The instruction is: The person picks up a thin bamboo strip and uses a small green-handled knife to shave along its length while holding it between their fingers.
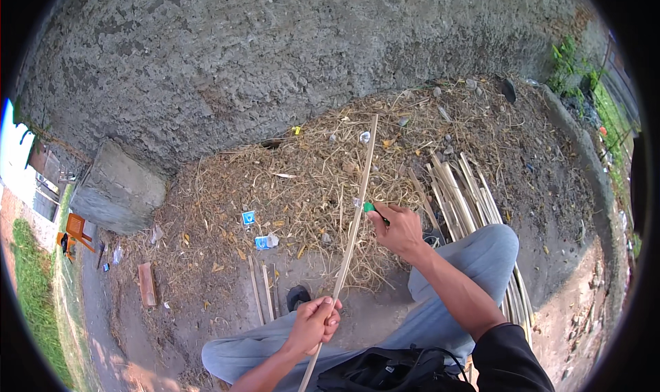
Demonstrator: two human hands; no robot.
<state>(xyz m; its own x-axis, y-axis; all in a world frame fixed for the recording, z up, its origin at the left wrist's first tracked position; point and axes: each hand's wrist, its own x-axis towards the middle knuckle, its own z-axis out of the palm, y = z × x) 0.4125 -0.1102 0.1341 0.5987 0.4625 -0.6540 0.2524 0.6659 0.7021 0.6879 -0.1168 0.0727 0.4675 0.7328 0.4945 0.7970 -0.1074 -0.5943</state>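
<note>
A long, pale bamboo strip (348, 249) slants from my lap toward the wall, over the littered ground. My left hand (313, 325) is closed around its lower part. Farther up, my right hand (400, 232) grips a green-handled knife (370, 207) against the strip's right side. Only a small shiny bit shows beyond the green part, so the blade is hard to make out. Thin, curled shavings (323, 217) cover the ground under and around the strip.
A bundle of split bamboo strips (459, 194) lies by my right knee. Several shorter strips (267, 292) lie beyond my left leg. A rough wall (295, 55) rises ahead, with a concrete block (124, 186) at left. Blue packets (262, 243) and a brick (147, 285) lie about.
</note>
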